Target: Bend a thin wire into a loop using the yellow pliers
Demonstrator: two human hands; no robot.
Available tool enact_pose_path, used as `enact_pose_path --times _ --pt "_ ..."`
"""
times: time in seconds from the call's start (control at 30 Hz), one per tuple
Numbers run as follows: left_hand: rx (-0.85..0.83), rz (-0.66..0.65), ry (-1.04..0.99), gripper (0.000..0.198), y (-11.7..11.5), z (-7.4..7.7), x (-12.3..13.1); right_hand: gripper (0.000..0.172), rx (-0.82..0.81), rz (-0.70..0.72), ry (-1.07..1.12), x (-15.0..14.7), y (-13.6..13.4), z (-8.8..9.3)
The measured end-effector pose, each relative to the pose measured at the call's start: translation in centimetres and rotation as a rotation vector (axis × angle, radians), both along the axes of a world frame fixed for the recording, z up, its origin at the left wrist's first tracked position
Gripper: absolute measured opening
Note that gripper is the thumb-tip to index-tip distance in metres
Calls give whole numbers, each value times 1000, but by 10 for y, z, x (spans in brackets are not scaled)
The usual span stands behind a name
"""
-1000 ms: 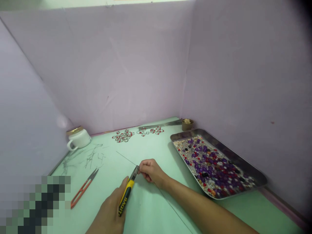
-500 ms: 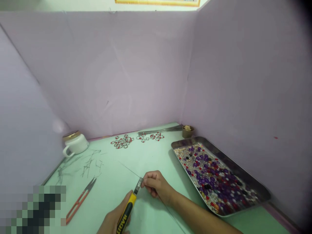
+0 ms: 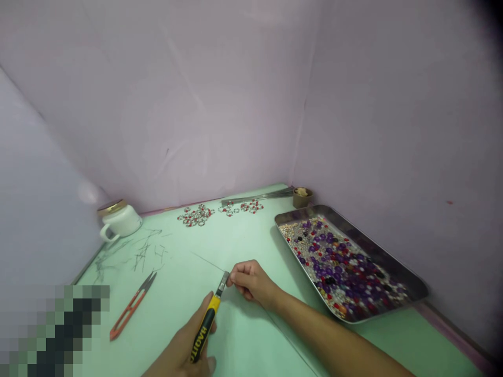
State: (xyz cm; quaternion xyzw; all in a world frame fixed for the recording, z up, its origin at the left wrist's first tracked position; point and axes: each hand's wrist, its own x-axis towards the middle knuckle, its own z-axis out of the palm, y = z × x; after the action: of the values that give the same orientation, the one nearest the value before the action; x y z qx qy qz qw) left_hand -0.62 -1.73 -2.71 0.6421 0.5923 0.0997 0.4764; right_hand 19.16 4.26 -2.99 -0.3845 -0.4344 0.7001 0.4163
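Note:
My left hand (image 3: pixel 196 335) is wrapped round the yellow-and-black handle of a tool that looks like pliers seen edge-on (image 3: pixel 208 317). Its short metal head points up and right and meets a thin wire (image 3: pixel 208 262). At that same spot the closed fingers of my right hand (image 3: pixel 251 283) pinch the wire. One end of the wire sticks out to the upper left of the tool tip. The longer part runs out under my right hand toward the lower right. How the jaws sit on the wire is too small to tell.
Orange-handled thread snips (image 3: pixel 133 306) and cut wire pieces (image 3: pixel 143 256) lie at left, near a lidded white cup (image 3: pixel 123 222). Red-beaded wire rings (image 3: pixel 196 214) and long wires (image 3: pixel 259 197) lie at the back. A bead tray's rim (image 3: pixel 377 246) and small brown pot (image 3: pixel 302 199) stand right.
The view has tilted down a little, so the table things sit higher in it. Both hands, the pliers and the wire keep nearly the same arrangement.

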Motion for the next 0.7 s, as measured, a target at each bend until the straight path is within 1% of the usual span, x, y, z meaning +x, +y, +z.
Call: enact_pose_path --times 0.1,0.2,0.3,0.4,0.47,0.53,0.6,0.63,0.7 --pt "-48 11 -3 75 -1 -1 -1 17 2 -4 -23 0 -1 2" --pt "-48 20 -7 74 -5 7 -2 17 8 -15 -41 -1 -2 3" --pt "42 35 -7 73 -9 19 0 17 8 -20 -38 -1 0 1" --pt "146 25 -23 69 -10 25 4 16 22 -19 -22 -1 1 -1" --pt "181 10 -13 57 -8 25 5 16 33 -15 -13 0 1 -2" --pt "188 -35 5 34 -5 24 6 17 35 -9 -4 1 0 -2" --pt "130 -67 -19 13 -1 24 7 17 29 -1 13 2 -1 -2" --pt "78 -69 -54 10 0 24 7 17 24 3 28 3 -1 -3" --pt "-46 -52 -168 13 4 26 9 18 10 18 58 5 -1 -3"
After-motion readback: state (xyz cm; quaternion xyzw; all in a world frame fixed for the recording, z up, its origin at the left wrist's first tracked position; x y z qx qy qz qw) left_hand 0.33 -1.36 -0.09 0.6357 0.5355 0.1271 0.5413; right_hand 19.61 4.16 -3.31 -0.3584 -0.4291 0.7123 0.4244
